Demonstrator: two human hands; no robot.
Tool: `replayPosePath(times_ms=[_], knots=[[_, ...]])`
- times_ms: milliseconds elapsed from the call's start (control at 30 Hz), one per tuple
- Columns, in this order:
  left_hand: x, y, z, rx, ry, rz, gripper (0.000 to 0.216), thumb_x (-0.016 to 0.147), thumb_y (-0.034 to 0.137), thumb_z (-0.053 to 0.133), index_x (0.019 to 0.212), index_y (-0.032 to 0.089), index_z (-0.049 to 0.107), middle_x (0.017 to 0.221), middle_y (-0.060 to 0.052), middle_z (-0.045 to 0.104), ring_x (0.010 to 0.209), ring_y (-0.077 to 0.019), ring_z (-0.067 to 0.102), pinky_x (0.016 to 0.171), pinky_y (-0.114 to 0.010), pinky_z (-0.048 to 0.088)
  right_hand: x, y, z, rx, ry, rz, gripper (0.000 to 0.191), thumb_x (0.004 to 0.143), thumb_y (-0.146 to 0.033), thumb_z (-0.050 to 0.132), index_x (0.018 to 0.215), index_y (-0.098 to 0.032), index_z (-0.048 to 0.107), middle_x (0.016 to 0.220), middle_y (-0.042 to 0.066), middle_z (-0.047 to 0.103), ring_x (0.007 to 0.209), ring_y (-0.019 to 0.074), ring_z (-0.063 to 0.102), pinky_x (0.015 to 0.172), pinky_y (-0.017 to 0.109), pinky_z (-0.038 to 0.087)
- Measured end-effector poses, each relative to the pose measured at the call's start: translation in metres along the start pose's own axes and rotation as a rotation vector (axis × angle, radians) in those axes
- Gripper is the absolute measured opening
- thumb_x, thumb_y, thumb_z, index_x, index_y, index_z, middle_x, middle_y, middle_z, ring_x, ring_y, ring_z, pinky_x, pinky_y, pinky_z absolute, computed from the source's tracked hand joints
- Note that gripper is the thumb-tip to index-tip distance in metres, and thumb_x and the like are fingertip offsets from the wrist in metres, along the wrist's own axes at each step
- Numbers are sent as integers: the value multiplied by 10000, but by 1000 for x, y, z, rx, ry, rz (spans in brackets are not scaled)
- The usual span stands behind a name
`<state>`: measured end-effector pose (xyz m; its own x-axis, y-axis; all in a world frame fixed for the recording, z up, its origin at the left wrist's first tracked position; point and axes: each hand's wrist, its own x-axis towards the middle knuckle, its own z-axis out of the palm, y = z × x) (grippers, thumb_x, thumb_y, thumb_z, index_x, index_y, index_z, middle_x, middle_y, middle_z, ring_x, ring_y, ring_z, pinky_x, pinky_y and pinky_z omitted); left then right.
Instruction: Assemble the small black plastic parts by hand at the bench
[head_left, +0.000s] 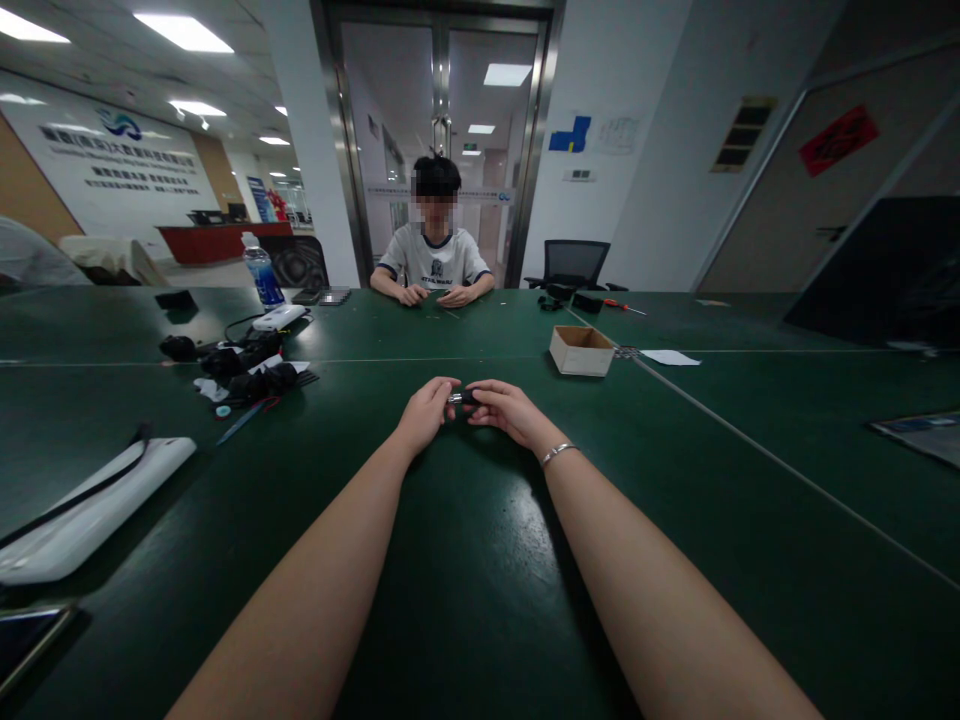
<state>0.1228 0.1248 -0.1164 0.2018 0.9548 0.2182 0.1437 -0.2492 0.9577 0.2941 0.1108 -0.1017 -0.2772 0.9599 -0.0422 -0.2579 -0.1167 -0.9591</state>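
Note:
In the head view, my left hand (429, 413) and my right hand (507, 408) meet above the middle of the green table. Between them is a small black-and-silver object (456, 398), too small to tell its kind. The fingers of my right hand are closed round its black part. At its silver metal end, the fingers of my left hand are closed, partly hiding it. A metal bracelet (559, 453) circles my right wrist.
A small open cardboard box (582, 357) stands right of my hands, with white paper (671, 357) beyond. Left lie black gear (251, 365), a pen (241, 424) and a long white case (112, 510). Across the green table (465, 560) sits a person (435, 255), near a bottle (262, 272).

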Motion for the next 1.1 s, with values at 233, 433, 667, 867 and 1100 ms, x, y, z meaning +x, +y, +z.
replayPosePath(times_ms=[233,433,667,867,1100], knots=[[2,-6,0,43,12,41,301,849,305,461,1081,163,593,629,13,511,547,-102,468,500,-195,359,-2,-2,2,4,-6,-2,126,886,-47,531,965,-111,606,741,69,684,532,100,633,643,262,602],[1,-2,0,22,-8,26,339,872,373,411,1026,150,614,556,17,503,494,-108,445,490,-211,343,-3,-2,2,8,-7,-8,134,872,-46,545,970,-106,615,742,65,680,525,102,631,645,269,601],[0,1,-1,-9,-44,3,299,833,272,438,1044,143,606,567,16,529,504,-107,470,507,-206,360,-3,-2,2,6,-10,-4,122,867,-52,562,956,-114,617,706,48,668,534,103,635,622,242,596],[0,1,0,-10,-56,23,376,878,405,400,1017,125,608,534,8,536,473,-104,472,492,-207,348,-3,-2,2,7,-6,-12,133,845,-59,598,956,-130,613,753,42,672,539,99,634,598,231,596],[0,3,1,-80,-78,0,310,810,227,423,1050,116,586,525,15,541,486,-100,487,499,-197,364,-4,-4,3,3,3,-8,139,851,-37,565,946,-126,613,719,38,662,530,99,630,579,220,588]])
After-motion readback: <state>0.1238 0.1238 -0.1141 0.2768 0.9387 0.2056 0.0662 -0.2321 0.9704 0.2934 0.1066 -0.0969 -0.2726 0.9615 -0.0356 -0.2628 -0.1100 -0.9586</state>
